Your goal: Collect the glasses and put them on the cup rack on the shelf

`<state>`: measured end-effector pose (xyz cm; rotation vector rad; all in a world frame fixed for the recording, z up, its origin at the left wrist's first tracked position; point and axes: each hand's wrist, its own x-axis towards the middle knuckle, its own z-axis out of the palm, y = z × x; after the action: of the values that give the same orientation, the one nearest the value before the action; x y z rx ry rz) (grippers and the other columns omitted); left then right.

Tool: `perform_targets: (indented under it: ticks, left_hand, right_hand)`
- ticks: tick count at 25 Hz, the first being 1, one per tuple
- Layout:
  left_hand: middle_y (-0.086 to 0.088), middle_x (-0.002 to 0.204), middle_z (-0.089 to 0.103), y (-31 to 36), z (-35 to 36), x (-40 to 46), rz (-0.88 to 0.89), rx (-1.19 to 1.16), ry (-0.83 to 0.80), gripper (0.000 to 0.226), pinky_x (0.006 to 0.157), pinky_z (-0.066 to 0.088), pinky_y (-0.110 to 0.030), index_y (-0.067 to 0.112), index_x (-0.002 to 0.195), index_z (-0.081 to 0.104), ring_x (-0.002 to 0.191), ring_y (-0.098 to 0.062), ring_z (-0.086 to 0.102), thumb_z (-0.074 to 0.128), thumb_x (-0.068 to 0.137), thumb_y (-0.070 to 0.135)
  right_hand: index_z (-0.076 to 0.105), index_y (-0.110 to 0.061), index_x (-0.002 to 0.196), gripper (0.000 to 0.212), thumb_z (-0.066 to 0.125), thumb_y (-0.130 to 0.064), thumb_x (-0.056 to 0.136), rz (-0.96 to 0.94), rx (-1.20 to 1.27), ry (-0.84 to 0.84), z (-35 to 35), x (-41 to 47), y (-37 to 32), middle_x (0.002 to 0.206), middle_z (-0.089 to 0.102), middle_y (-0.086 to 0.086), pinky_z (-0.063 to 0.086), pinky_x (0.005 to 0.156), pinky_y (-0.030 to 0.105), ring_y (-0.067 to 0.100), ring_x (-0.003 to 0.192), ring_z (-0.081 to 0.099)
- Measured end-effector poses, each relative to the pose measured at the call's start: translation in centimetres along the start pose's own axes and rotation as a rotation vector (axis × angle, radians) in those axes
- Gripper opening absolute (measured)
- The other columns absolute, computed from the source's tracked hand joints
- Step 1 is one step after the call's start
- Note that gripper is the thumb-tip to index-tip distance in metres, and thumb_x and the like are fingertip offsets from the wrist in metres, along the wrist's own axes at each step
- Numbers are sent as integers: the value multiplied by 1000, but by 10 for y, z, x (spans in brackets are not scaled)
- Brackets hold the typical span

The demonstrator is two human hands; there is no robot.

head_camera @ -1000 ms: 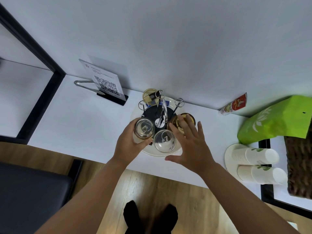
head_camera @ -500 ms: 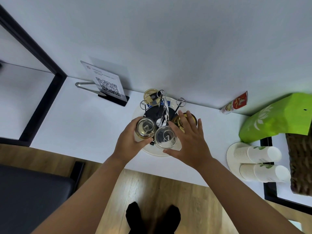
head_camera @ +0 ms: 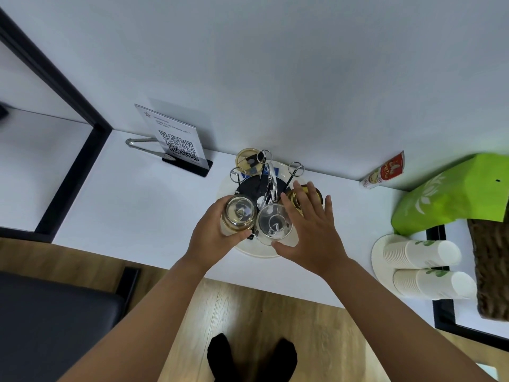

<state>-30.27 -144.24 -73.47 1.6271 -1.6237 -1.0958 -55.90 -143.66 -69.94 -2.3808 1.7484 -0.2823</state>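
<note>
My left hand (head_camera: 213, 238) gripped an upturned glass (head_camera: 239, 214) at the rack (head_camera: 268, 186); my right hand (head_camera: 308, 230) lay open beside the clear glass (head_camera: 274, 224). I judged it best lowered straight over its peg.

Shelf (head_camera: 154, 205) left of cup rack (head_camera: 271, 188) bare; paper cups (head_camera: 421, 253), green bag (head_camera: 451, 197) crowd right.
</note>
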Motion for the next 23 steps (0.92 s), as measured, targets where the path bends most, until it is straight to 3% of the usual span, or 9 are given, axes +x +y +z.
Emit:
perform_targets:
  ticks: [4,9,13,23]
  left_hand:
    - [32,132,58,3,0,0,-3,-3,-18,80,91,43,-6,50,139,46,125,8,53,91,72,49]
    - [30,134,59,2,1,-2,-10,-6,-5,79,97,42,-15,46,140,47,127,5,53,90,74,45]
    - [32,135,57,0,-3,-4,-18,25,4,77,95,37,-9,51,139,45,128,7,50,89,76,45]
    - [28,143,54,10,-5,-4,-15,-11,-16,90,99,32,-4,44,149,41,134,8,46,90,74,47]
  right_hand:
    - [36,-24,162,100,69,-67,78,-30,36,26,1,-3,3,176,15,8,14,124,70,29,163,0]
    - [41,-24,159,96,72,-64,78,-51,32,31,2,-7,4,176,16,8,15,124,69,29,163,-1]
    - [40,-22,160,98,75,-64,79,-48,34,30,3,-8,2,176,15,8,15,124,69,30,163,0]
    - [35,-21,163,106,77,-67,78,-48,50,11,0,-12,-1,176,15,9,15,124,68,30,163,1]
